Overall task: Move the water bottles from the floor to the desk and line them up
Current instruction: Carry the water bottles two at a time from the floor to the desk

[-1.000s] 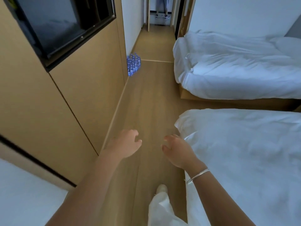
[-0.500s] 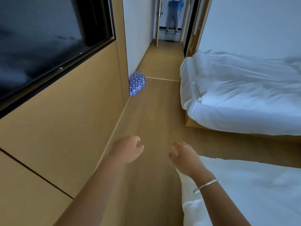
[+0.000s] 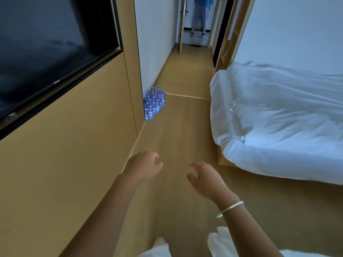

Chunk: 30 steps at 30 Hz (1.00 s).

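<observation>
A cluster of several water bottles [image 3: 153,102] with blue labels stands upright on the wooden floor, tucked against the corner where the wood panel wall meets the white wall. My left hand [image 3: 143,166] and my right hand [image 3: 205,178] reach forward over the floor, well short of the bottles. Both hold nothing, their fingers loosely curled. A silver bracelet sits on my right wrist. No desk is in view.
A wood-panelled wall [image 3: 74,154] with a dark screen [image 3: 46,43] runs along the left. A bed with white bedding [image 3: 278,123] stands on the right. A person [image 3: 199,15] stands in the doorway at the end of the corridor. The wooden floor [image 3: 181,127] lies between.
The view has moved forward along the corridor; the bottles appear larger and nearer. The near bed has slid out of view. Both hands stay stretched forward, empty.
</observation>
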### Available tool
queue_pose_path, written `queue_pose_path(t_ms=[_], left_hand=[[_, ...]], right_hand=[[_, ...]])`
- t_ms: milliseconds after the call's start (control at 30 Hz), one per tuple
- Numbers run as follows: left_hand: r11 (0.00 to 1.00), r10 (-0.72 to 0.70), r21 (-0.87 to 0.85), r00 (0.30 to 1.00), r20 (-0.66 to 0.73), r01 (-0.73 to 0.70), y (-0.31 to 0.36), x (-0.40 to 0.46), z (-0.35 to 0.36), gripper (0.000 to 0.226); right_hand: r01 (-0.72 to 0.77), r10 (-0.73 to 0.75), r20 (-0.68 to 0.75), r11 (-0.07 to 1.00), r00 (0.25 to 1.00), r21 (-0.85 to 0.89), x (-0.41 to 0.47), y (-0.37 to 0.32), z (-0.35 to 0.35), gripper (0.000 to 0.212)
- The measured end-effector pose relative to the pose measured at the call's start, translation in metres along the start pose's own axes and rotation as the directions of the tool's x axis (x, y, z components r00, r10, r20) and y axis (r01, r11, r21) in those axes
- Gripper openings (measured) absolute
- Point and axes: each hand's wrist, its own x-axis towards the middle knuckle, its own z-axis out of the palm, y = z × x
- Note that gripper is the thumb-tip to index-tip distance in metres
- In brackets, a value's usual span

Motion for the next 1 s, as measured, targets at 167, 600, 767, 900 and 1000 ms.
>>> queue_pose_path(t_ms=[167,600,767,900,1000], left_hand=[[1.000,0.014,-0.008,1.000,0.017,-0.013,-0.005,0.113,-0.034,0.044],[0.999,0.046,0.002,0.998,0.034,-0.046,0.002,0.364,-0.051,0.042],[0.999,0.035,-0.016,0.999,0.041,-0.035,0.030,0.492,-0.062,0.044],[0.999,-0.036,-0.023,0.997,0.069,0.038,0.039,0.577,-0.075,0.034],[0.995,-0.094,-0.012,0.993,0.071,0.095,0.032,0.627,-0.082,0.026]], right_hand=[[-0.040,0.040,0.003,0.999,0.999,0.029,0.108,0.004,-0.025,0.040],[-0.067,0.064,0.071,0.997,0.995,0.048,0.354,0.060,-0.059,0.038],[-0.024,0.022,0.058,0.999,0.998,0.028,0.483,0.097,-0.099,0.038],[0.012,-0.013,0.080,1.000,0.997,0.011,0.580,0.112,-0.134,0.039],[0.034,-0.034,0.115,0.999,0.993,0.000,0.643,0.113,-0.149,0.039]])
